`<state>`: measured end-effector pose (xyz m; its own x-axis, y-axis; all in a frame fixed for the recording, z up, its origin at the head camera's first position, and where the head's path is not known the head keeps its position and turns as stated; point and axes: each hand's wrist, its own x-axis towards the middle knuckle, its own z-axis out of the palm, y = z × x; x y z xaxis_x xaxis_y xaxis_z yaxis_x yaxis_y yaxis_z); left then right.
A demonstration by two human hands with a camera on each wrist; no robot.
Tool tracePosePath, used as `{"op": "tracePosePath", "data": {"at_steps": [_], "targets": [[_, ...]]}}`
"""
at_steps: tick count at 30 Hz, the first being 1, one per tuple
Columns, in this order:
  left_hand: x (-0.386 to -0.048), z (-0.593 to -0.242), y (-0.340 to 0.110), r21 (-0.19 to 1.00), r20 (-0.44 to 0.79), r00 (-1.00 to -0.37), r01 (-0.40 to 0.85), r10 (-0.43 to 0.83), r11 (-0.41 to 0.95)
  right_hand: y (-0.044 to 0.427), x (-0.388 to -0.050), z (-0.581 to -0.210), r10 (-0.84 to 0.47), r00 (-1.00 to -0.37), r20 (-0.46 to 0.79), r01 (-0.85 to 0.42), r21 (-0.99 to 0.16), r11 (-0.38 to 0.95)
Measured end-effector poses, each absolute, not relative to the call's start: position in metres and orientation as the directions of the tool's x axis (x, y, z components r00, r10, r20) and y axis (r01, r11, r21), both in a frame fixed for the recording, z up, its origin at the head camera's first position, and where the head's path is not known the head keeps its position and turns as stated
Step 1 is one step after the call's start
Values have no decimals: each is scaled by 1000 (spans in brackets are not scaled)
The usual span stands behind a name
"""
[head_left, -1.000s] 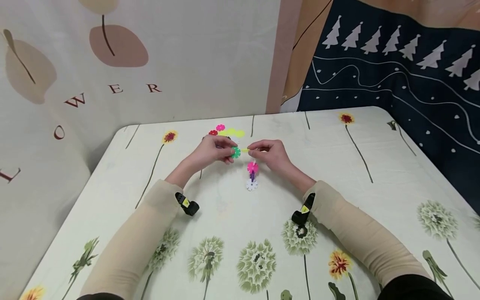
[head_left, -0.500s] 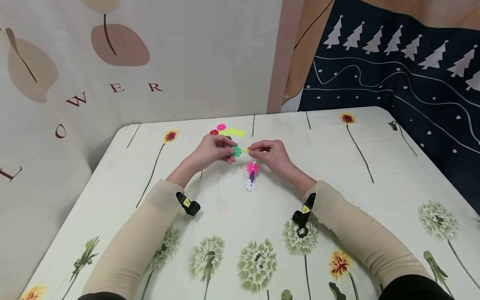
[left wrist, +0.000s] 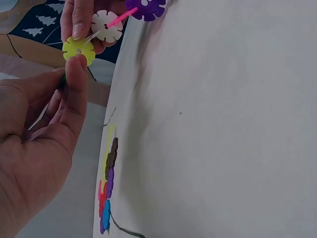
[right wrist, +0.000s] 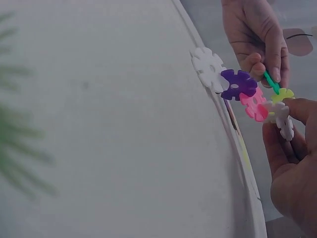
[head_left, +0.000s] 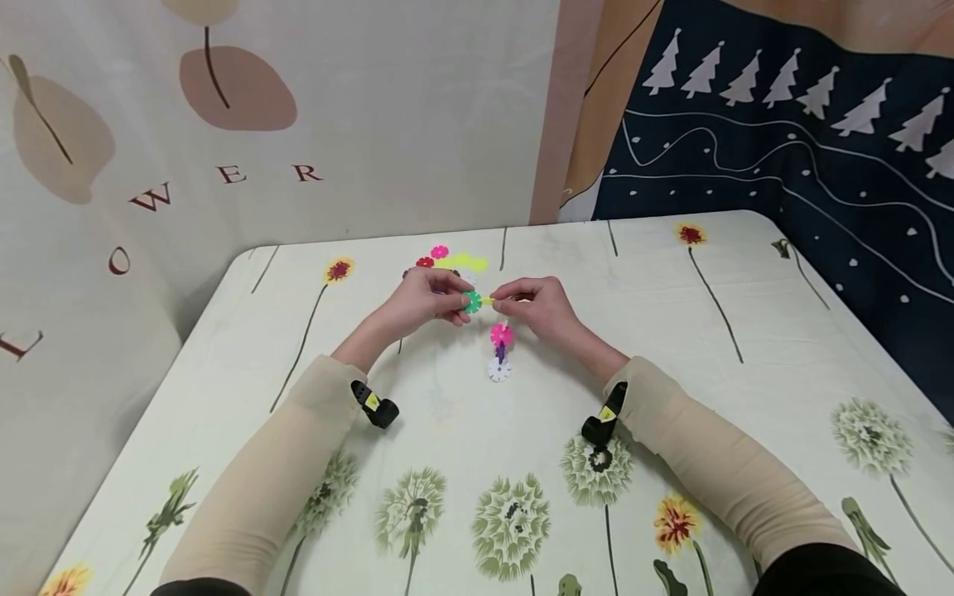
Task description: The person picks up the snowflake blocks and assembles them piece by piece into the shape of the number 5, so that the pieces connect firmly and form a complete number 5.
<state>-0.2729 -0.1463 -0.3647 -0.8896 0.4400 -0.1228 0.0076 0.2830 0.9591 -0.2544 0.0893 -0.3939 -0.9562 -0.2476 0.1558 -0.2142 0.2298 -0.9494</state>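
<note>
My left hand pinches a green notched flower disc between thumb and fingers. Facing it, my right hand grips a chain of linked discs by its upper end. A yellow disc sits at that end, edge to edge with the green one; how deeply their slots engage is hard to tell. Below the right fingers hang a pink disc, a purple disc and a white disc. More white discs are partly hidden by the right fingers.
Behind the left hand, loose discs lie near the table's far edge: pink, red, yellow and others. A flower-print cloth covers the table. Fabric hangings stand behind and to the right.
The green disc has shifted slightly right, closer to the right hand. Both hands stay almost in place, and the hanging chain sways a little.
</note>
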Motion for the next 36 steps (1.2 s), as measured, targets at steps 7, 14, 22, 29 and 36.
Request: {"op": "tracePosePath", "data": {"at_steps": [7,14,22,29,36], "targets": [[-272,-363,-145,960,-126,-892,1,435,279,90,-255,-391,-256,-952,168,-235,-937,258],[-270,-361,-148,967,-135,-895,-25,425,254,86,-257,-392,-285,-941,184,-256,-936,240],[-272,-361,-148,968,-126,-888,-13,443,250,87,-257,-392,-273,-946,172,-241,-939,245],[-272,-362,-146,969,-140,-881,-28,452,246,89,-255,-393,-278,-946,166,-239,-938,251],[-273,-362,-145,973,-118,-882,-10,455,232,89,-253,-392,-255,-950,178,-238,-944,227]]}}
